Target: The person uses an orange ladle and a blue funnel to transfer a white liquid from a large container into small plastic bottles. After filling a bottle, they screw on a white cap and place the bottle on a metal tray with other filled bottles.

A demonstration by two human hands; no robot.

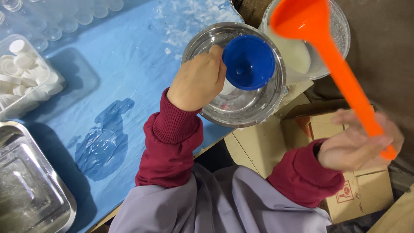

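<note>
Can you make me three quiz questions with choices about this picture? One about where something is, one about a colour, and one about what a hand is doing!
1. Where is the blue funnel?
A. over the steel bowl
B. in the steel tray
C. on the cardboard box

2. What colour is the ladle?
A. green
B. orange
C. white

3. What is the right hand doing?
A. lying flat
B. gripping the ladle's handle
C. holding a cap

Answers: 1 A, the funnel sits above the bowl by the left hand; 2 B, it is bright orange; 3 B, its fingers wrap the handle.
</note>
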